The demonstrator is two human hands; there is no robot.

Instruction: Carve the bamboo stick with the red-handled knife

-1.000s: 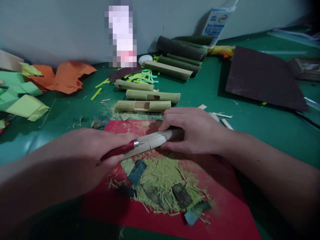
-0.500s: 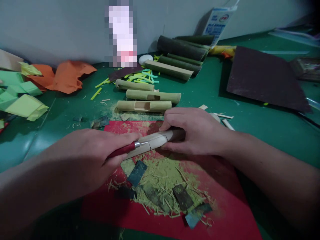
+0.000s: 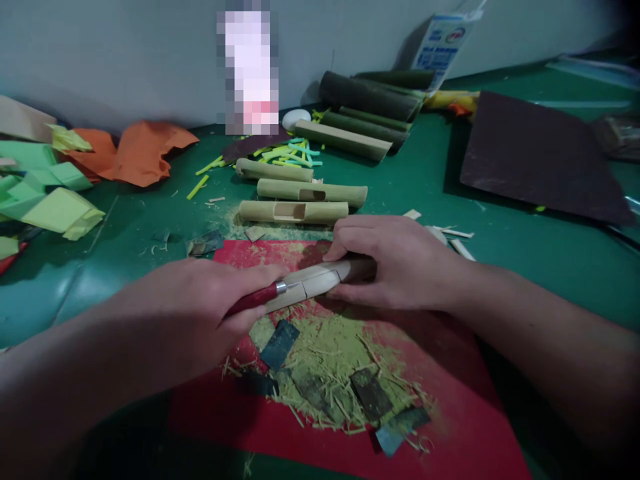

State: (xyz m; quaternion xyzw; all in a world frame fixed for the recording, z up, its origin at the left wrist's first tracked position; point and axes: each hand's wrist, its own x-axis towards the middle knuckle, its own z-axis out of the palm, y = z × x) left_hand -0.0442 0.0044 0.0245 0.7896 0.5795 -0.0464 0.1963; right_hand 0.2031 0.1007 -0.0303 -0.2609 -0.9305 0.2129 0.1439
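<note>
My left hand (image 3: pixel 200 293) is closed round a red-handled awl-like tool (image 3: pixel 253 299) with a silver collar and a thin metal tip. That tip lies on a pale bamboo piece (image 3: pixel 320 281), which is marked with dark cross lines. From the right, my right hand (image 3: pixel 395 260) pinches the same bamboo between thumb and fingers, hiding its far end. My left fingertips reach the bamboo's left part. Beneath both hands lies a red sheet (image 3: pixel 450 407), strewn with bamboo shavings and dust (image 3: pixel 325 347) and several dark flat scraps (image 3: pixel 280 343).
Beyond the sheet rest three pale bamboo tubes (image 3: pixel 295 212), two with rectangular openings. Several dark green bamboo pieces (image 3: pixel 367 93) lie near the wall. A dark brown board (image 3: pixel 535 160) is at right, orange paper (image 3: pixel 143 153) and light green paper (image 3: pixel 55 207) at left.
The whole view has shifted slightly, so everything appears a little further right. Both hands keep the same hold, and the tool tip stays at about the same spot on the bamboo.
</note>
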